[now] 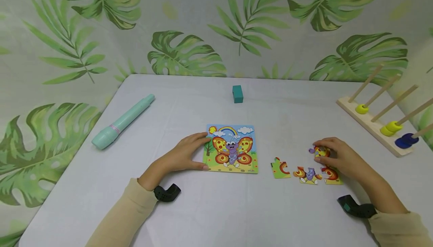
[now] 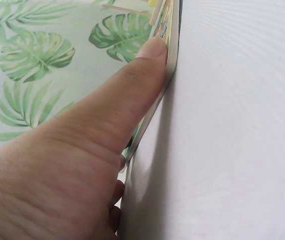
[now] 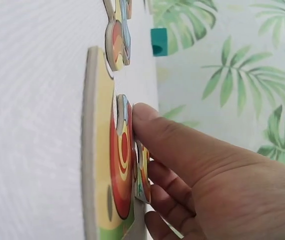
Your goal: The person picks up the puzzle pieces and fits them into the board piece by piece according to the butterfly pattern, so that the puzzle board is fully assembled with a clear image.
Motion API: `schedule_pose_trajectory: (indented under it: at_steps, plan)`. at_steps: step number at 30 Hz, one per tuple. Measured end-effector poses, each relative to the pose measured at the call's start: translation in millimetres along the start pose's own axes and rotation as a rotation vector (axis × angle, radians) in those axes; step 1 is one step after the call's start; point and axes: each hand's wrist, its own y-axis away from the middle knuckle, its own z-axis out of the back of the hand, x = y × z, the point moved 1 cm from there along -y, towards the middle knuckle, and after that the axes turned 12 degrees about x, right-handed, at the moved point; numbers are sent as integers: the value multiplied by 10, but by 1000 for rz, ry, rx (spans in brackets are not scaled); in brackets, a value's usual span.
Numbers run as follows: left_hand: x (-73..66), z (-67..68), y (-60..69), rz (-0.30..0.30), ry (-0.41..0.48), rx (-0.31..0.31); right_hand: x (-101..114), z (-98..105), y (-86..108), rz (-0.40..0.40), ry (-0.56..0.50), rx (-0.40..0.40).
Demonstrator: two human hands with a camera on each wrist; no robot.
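A square puzzle board (image 1: 231, 148) with a butterfly picture lies flat at the middle of the table. My left hand (image 1: 185, 153) rests at its left side; the thumb touches the lower-left edge, as the left wrist view also shows, and the fingers reach the upper-left edge. To the right, my right hand (image 1: 341, 156) pinches a red and yellow puzzle piece (image 1: 321, 152) between thumb and fingers. Just below lies a swirl-patterned piece (image 3: 120, 175). Beside it are a piece with the butterfly's body (image 1: 308, 175) and a green corner piece (image 1: 280, 169).
A teal block (image 1: 238, 94) sits behind the board. At the left lies a mint-green, flashlight-shaped object (image 1: 123, 122). A wooden peg stand (image 1: 372, 126) with yellow and dark blue beads stands at the right edge. A leaf-patterned cloth (image 1: 189, 21) hangs behind the white table.
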Motion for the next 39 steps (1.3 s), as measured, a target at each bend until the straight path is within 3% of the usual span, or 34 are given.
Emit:
schedule_pose_trajectory:
  at_steps: [6, 12, 19, 23, 26, 30, 39]
  plan:
    - [10, -6, -4, 9, -4, 8, 14, 2, -14, 3, 74, -23]
    - [38, -20, -15, 2, -8, 3, 135, 23, -23, 36, 99, -116]
    - [43, -23, -18, 1, -11, 2, 569, 24, -127, 182, 65, -229]
    - [36, -16, -14, 2, -11, 4, 835, -40, -245, 320, 25, -260]
    - [35, -13, -13, 5, -14, 7, 1025, -113, -350, 418, -4, -256]
    - [38, -13, -13, 5, -15, 8, 1246, -238, -489, 460, -50, -209]
    - [33, -12, -14, 2, -11, 1, 1518, -573, -795, 336, -133, -90]
